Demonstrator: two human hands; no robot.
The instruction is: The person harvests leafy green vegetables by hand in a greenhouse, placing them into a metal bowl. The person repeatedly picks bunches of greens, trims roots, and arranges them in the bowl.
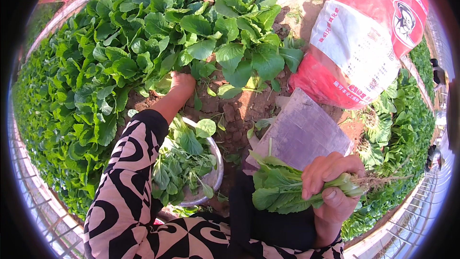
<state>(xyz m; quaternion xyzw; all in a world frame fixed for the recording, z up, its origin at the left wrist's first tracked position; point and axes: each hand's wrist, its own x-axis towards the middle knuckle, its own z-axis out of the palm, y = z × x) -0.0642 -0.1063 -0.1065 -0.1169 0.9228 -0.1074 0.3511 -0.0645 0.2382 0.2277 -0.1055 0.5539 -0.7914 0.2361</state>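
My right hand (336, 183) grips a bunch of leafy greens (280, 187) at the lower right. Their leaves point left, and pale roots with soil hang out to the right of my fist. My left hand (182, 83) reaches low among the growing leafy greens (196, 25), at the edge of bare soil. Leaves hide its fingertips, so I cannot see whether they grasp a stem. Below my left forearm sits a metal basin (217, 165) holding loose small greens (172, 172).
A red and white fertilizer sack (359, 46) bearing print stands at the upper right. Beside it lies a flat greyish board (302, 129). Pulled greens with roots (373, 129) lie to the right of the board. Other people (433, 158) are at the far right edge.
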